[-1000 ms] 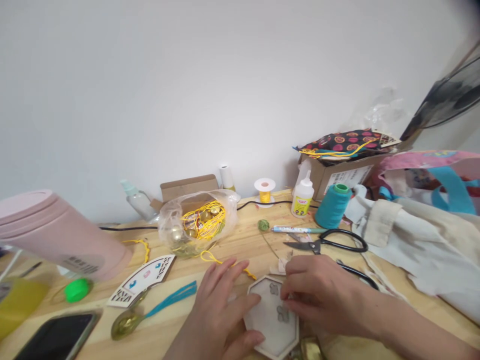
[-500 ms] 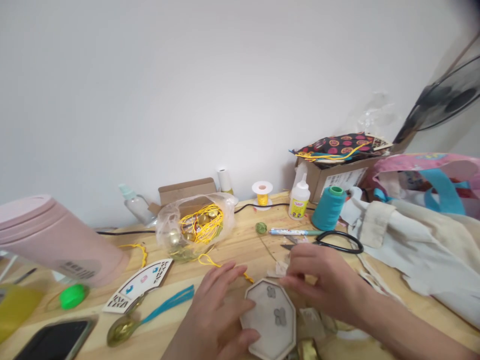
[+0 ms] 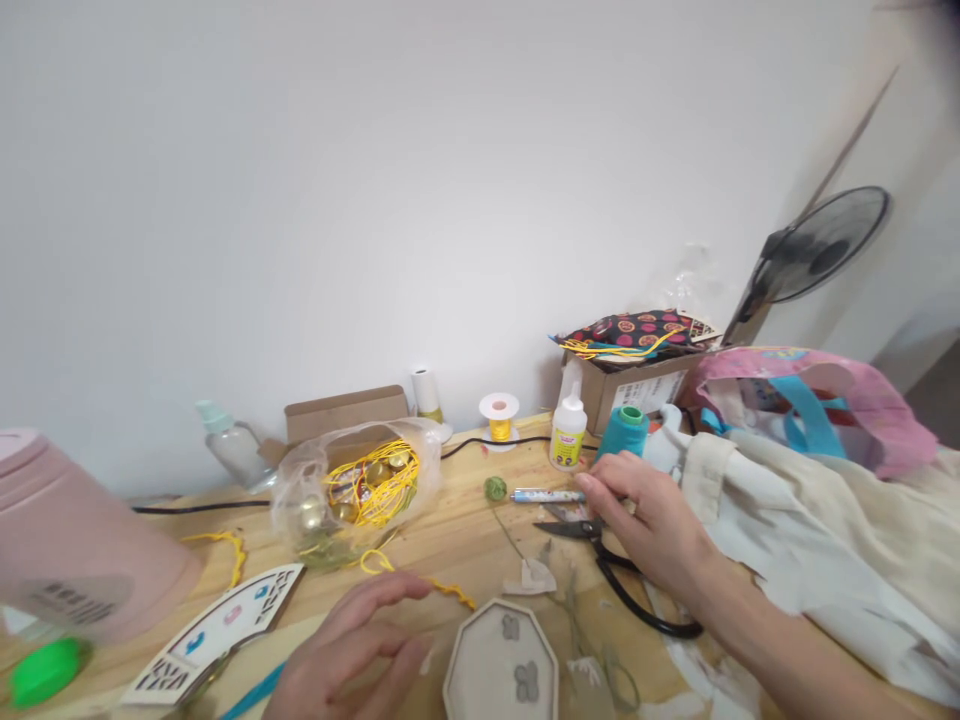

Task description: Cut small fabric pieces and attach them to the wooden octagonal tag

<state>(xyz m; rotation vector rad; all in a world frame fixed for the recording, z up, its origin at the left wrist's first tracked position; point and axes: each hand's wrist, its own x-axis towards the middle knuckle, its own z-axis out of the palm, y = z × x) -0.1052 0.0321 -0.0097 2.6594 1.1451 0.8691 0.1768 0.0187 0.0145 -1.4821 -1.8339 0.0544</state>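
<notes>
An octagonal pale wooden frame (image 3: 501, 662) with two grey flower-like shapes lies at the near edge of the table. My left hand (image 3: 358, 645) hovers just left of it, fingers loosely bent and apart, holding nothing I can see. Farther right, my right hand (image 3: 656, 515) is curled over the right end of a patterned pen (image 3: 547, 496), in front of a teal thread spool (image 3: 621, 436). Its fingertips are partly hidden, so what they grip is unclear. Black-handled scissors (image 3: 570, 529) lie partly beneath this hand, blades pointing left. A green thread ball (image 3: 495, 489) sits beside the pen.
A plastic bag (image 3: 431, 455) holds yellow cords and bells. Behind stand a glue bottle (image 3: 568, 440), a yellow thread reel (image 3: 499, 420) and a cardboard box (image 3: 622, 390). At left are a pink tumbler (image 3: 90, 540) and a fan-shaped piece (image 3: 225, 625); at right, pale cloth (image 3: 810, 530).
My right hand has moved away from the frame to the pen and scissors. The scissors' handles have swung nearer to me. My left hand has drawn left off the frame. The view has shifted.
</notes>
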